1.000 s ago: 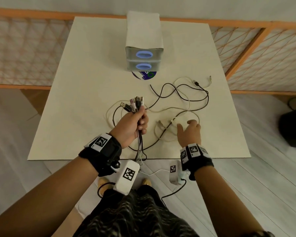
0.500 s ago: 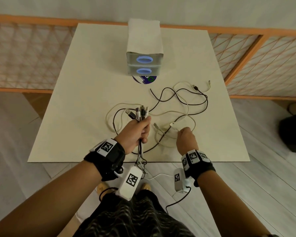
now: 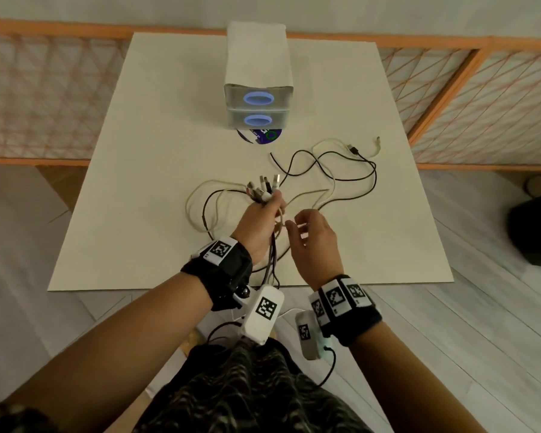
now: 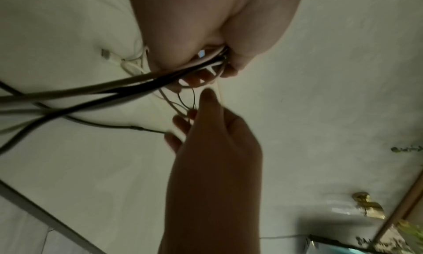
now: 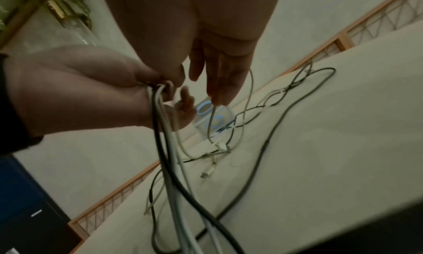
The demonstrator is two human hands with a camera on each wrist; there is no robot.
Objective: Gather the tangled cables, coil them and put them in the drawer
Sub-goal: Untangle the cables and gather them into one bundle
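Observation:
My left hand (image 3: 260, 217) is raised over the table's near half and grips a bundle of black and white cables (image 3: 263, 191), plugs sticking up above the fist. The bundle (image 5: 164, 131) hangs down from that fist. My right hand (image 3: 295, 222) is right beside it, thumb and forefinger pinching a thin white cable end against the bundle. The remaining cables (image 3: 350, 182) lie in tangled loops on the table, trailing back to both hands. The drawer unit (image 3: 258, 100) stands at the far middle, both drawers closed, each with a blue ring handle.
The cream table top (image 3: 132, 198) is bordered by an orange-framed mesh railing (image 3: 450, 89) behind and to both sides. A printed disc (image 3: 260, 137) pokes out from under the drawer unit. A dark object (image 3: 534, 229) sits on the floor at right.
My right hand closed on a cable end lying on the table, lifted it and moved left to meet the left hand. The left hand rose slightly with its bundle.

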